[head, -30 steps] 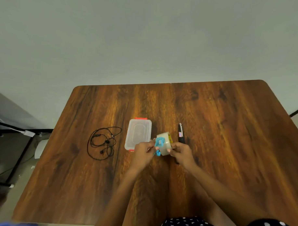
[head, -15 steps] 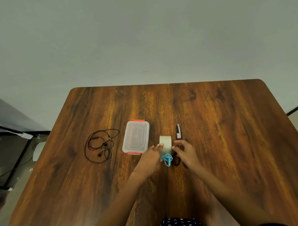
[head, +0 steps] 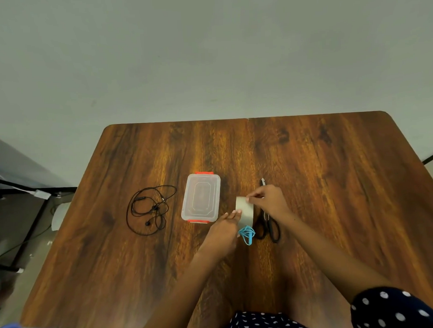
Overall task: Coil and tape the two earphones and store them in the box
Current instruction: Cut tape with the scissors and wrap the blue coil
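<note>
Nearest you, your polka-dot sleeve (head: 397,307) shows at the counter's near edge, and both your forearms reach forward over the middle of the wooden counter (head: 333,174). Your left hand (head: 222,233) lies with its fingers straight, their tips touching the left side of the tape roll (head: 244,210), nothing gripped. Just right of that hand, the coiled blue earphone (head: 247,234) rests on the counter at the near side of the tape roll, touching or almost touching it; you cannot tell from here whether tape is already on it. Your right hand (head: 267,202) is over the roll's far right side, thumb and forefinger pinched together at the roll's top edge, apparently on the tape's end, though the strip itself is too small to make out. Under your right wrist lie the black scissors (head: 269,225), handles toward you and tips pointing to the far edge. Left of the tape roll, a little farther in, sits the clear box (head: 201,198) with orange clips, its lid on. Farther left again, well apart from your hands, the black earphone (head: 148,209) lies uncoiled in loose loops toward the left edge.
</note>
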